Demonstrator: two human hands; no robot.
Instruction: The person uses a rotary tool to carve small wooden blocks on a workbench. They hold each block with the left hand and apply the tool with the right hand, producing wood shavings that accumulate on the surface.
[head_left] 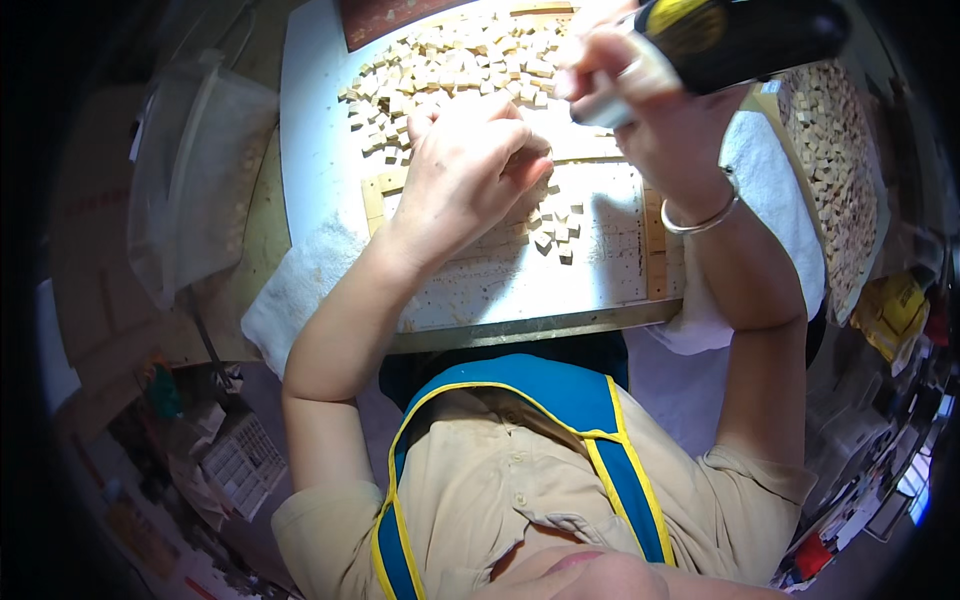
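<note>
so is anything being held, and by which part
Cannot be told: the left hand is curled, its grasp hidden; the right hand is blurred.

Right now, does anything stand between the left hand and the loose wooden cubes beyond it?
Nothing visible: the left hand is right by those wooden cubes on the white board. What it covers is hidden.

Wooden cubes [465,50] litter the far part of the white board [612,275], a clear bin [185,190] left of it. The left hand [470,160] curls over the board's middle; the right hand [655,115] (blurred, grip unclear) is over its far right.
</note>
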